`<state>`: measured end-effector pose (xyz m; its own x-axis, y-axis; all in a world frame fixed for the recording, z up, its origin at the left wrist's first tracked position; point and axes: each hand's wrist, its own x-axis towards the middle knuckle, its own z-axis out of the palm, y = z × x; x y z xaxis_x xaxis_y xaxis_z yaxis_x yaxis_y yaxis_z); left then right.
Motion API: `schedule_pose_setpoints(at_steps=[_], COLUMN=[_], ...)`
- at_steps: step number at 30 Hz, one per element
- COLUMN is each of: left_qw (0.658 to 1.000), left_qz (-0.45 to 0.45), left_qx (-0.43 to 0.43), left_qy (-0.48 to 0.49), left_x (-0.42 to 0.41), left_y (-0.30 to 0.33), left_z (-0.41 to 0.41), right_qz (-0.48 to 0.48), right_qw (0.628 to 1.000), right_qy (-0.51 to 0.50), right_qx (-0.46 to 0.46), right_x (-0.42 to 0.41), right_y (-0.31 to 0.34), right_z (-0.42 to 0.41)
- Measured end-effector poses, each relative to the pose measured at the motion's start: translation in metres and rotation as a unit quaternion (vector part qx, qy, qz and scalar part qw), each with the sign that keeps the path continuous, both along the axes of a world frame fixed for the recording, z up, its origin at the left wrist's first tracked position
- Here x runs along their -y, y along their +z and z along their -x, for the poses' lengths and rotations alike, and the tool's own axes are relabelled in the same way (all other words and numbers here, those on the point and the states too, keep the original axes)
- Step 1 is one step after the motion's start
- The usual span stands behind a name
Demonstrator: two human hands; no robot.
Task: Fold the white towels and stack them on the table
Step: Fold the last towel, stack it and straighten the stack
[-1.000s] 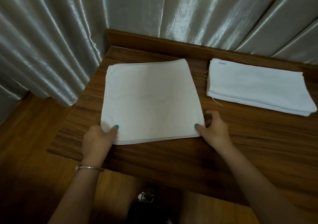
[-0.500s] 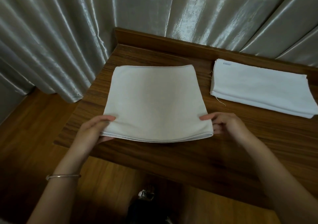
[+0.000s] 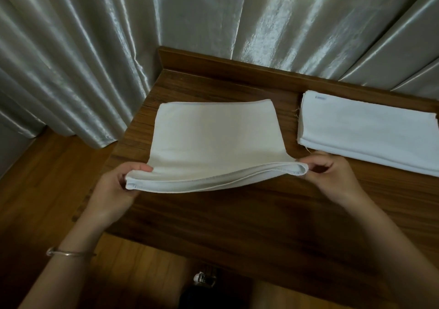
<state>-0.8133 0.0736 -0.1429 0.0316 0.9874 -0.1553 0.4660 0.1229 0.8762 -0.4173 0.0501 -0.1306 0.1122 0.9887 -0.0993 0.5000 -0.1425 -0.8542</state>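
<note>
Both hands, left hand (image 3: 114, 187) and right hand (image 3: 330, 175), are pinching the folded towel's (image 3: 213, 140) near corners, lifting that edge above bare table (image 3: 237, 213) beside the stack (image 3: 370, 132).

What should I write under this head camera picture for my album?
Two hands, left hand and right hand, lift a folded white towel by its near corners beside a towel stack.

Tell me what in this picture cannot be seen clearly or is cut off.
- Stack of white towels, head view: its right end is cut off by the picture edge; the layers are too thin to count.
- Small label on the stack: too small to read.
- Left hand fingers: hidden under the folded towel.
- Dark object below the table: too dark to identify.
</note>
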Motion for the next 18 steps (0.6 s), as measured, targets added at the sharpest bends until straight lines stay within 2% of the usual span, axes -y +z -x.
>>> schedule_pose_setpoints(at_steps=[3,6,7,9,11,15,18], left_qw=[1.000,0.991,0.990,0.994,0.994,0.989,0.975], left_qz=[-0.012,-0.083,-0.094,-0.059,-0.011,-0.049,-0.085], left_qx=[0.003,-0.090,-0.086,-0.001,0.047,-0.099,-0.188], left_qy=[0.024,0.054,0.066,0.087,0.096,0.097,0.081], left_x=[-0.024,-0.062,-0.075,-0.101,-0.124,-0.160,-0.176], left_y=[-0.001,-0.004,-0.006,-0.010,-0.019,-0.044,-0.051], left_z=[0.002,0.000,-0.003,-0.011,-0.021,-0.033,-0.039], right_qz=[-0.013,-0.016,-0.015,-0.015,-0.020,0.009,0.016], right_qw=[0.999,0.993,0.989,0.982,0.981,0.981,0.962], right_qy=[-0.036,-0.076,-0.094,-0.136,-0.168,-0.181,-0.184], right_qx=[-0.009,-0.090,-0.116,-0.129,-0.092,0.075,0.202], right_x=[-0.023,-0.053,-0.066,-0.093,-0.121,-0.164,-0.181], right_y=[0.000,-0.003,-0.007,-0.015,-0.026,-0.045,-0.061], right_z=[0.005,0.012,0.015,0.022,0.030,0.041,0.041])
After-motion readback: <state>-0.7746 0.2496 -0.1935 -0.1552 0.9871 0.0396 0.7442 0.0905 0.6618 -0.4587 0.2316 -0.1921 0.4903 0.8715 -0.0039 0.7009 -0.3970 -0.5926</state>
